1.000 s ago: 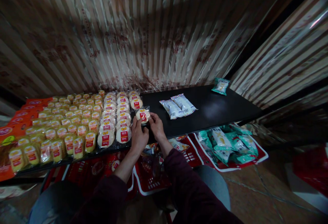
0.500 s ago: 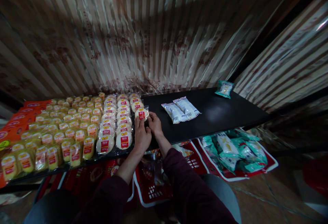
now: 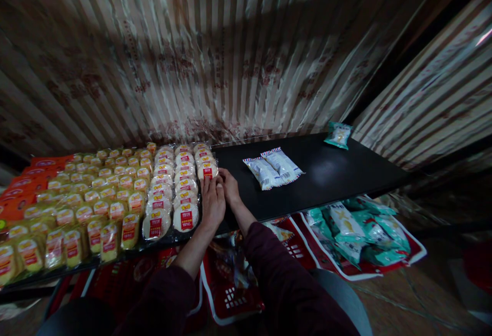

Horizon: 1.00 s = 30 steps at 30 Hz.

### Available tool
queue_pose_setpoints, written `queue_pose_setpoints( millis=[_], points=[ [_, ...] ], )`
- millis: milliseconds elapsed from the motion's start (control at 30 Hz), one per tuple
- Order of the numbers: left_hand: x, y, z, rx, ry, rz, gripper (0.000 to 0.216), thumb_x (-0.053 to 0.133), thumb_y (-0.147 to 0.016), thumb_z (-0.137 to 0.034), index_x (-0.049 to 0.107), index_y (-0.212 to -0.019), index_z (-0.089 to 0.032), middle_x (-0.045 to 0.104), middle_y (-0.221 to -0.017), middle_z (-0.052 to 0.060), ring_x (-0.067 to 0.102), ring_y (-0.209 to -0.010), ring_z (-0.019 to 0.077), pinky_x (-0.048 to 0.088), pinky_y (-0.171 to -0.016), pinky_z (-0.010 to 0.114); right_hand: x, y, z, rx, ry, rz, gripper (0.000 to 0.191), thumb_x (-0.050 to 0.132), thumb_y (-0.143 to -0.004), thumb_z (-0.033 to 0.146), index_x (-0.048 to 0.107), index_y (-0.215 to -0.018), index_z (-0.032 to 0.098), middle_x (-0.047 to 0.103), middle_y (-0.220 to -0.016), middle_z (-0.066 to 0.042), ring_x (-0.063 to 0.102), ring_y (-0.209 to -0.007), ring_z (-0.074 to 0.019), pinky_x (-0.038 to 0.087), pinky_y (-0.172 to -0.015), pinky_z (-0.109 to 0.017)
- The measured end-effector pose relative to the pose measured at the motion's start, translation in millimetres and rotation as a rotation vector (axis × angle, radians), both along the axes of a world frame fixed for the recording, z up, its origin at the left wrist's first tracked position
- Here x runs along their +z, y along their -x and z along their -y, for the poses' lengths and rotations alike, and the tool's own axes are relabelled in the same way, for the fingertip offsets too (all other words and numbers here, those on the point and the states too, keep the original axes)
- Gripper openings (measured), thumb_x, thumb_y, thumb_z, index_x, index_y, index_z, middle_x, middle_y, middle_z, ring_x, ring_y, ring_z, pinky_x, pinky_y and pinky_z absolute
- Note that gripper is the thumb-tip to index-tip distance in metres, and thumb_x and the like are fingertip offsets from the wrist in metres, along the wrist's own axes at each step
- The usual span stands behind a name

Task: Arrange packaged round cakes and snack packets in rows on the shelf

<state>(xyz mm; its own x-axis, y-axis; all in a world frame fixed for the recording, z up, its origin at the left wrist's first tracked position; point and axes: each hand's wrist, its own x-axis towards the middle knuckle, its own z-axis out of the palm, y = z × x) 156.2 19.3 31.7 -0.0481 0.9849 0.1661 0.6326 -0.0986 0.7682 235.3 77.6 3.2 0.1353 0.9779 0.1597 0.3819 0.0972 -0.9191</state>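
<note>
A round white cake in a clear wrapper with a red label point(image 3: 208, 171) sits at the near end of the third, shortest row of such cakes. My left hand point(image 3: 212, 203) grips its near edge, fingers lying over the front. At its right side my right hand point(image 3: 229, 186) has bent fingers closed on the wrapper's edge; the thumb is partly hidden. Two longer rows of the same wrapped cakes point(image 3: 185, 217) stand overlapping just left of my hands. Further left, several rows of yellow wrapped cakes point(image 3: 130, 229) fill the shelf.
On the black shelf point(image 3: 326, 172) lie two white packets point(image 3: 282, 165) and, at the far right, a green packet point(image 3: 338, 135). Below are red baskets point(image 3: 232, 300), one with green packets point(image 3: 365, 233). Orange packaging point(image 3: 23, 187) lies far left. A striped curtain point(image 3: 238, 69) hangs behind.
Both hands have moved the round cake slightly away and to the left, against the others in its row. The view has shifted slightly.
</note>
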Motion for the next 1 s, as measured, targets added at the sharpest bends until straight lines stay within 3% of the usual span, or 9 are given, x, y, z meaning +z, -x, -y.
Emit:
queue_pose_setpoints(
  millis=[233, 367, 467, 700, 900, 1000],
  points=[
    [-5.6, 2, -1, 0.029, 0.031, 0.012, 0.053, 0.026, -0.092, -0.028, 0.046, -0.134, -0.002, 0.033, -0.149, 0.017, 0.016, -0.143, 0.024, 0.013, -0.118, 0.045, 8.4, -1, -5, -0.075, -0.006, 0.248, 0.03, 0.054, -0.08, 0.018, 0.066, -0.107, 0.018, 0.064, -0.107, -0.011, 0.059, -0.102, -0.0214, 0.047, -0.094, -0.035],
    [-7.5, 0, 1, 0.051, 0.035, 0.043, 0.054, 0.027, -0.092, -0.031, 0.044, -0.136, -0.005, 0.029, -0.152, 0.015, 0.012, -0.144, 0.025, 0.013, -0.118, 0.046, 11.7, 1, -10, -0.091, -0.002, 0.192, 0.039, 0.043, -0.089, 0.026, 0.059, -0.121, 0.009, 0.059, -0.124, -0.016, 0.052, -0.119, -0.0225, 0.038, -0.106, -0.036],
    [-7.6, 0, 2, 0.058, 0.046, 0.047, 0.055, 0.025, -0.093, -0.033, 0.043, -0.137, -0.006, 0.027, -0.152, 0.015, 0.01, -0.144, 0.0253, 0.013, -0.118, 0.046, 12.5, 3, -14, -0.028, 0.029, 0.097, 0.047, 0.033, -0.094, 0.035, 0.052, -0.13, 0.011, 0.053, -0.135, -0.013, 0.047, -0.128, -0.0198, 0.032, -0.111, -0.034],
    [-9.7, 0, 1, 0.06, 0.042, 0.071, 0.057, 0.025, -0.093, -0.035, 0.041, -0.138, -0.004, 0.028, -0.152, 0.016, 0.011, -0.144, 0.0251, 0.012, -0.118, 0.044, 13.5, 5, -18, 0.049, 0.045, 0.059, 0.05, 0.029, -0.095, 0.044, 0.052, -0.131, 0.017, 0.056, -0.134, -0.009, 0.051, -0.125, -0.0211, 0.034, -0.11, -0.037],
    [-14.5, -3, 3, 0.069, 0.021, 0.096, 0.056, 0.026, -0.092, -0.033, 0.041, -0.137, -0.004, 0.03, -0.151, 0.018, 0.013, -0.144, 0.0258, 0.014, -0.117, 0.046, 10.2, 4, -32, -0.079, 0.023, 0.028, 0.05, 0.026, -0.096, 0.042, 0.054, -0.128, 0.016, 0.055, -0.135, -0.009, 0.045, -0.13, -0.0189, 0.029, -0.113, -0.036],
    [-16.6, -5, 4, 0.066, 0.02, 0.092, 0.056, 0.027, -0.092, -0.034, 0.04, -0.138, -0.003, 0.029, -0.151, 0.019, 0.013, -0.144, 0.0259, 0.014, -0.117, 0.046, 10.1, 5, -43, -0.067, 0.039, -0.007, 0.052, 0.025, -0.096, 0.042, 0.05, -0.133, 0.014, 0.051, -0.138, -0.009, 0.042, -0.132, -0.0187, 0.027, -0.114, -0.036]
  ],
)
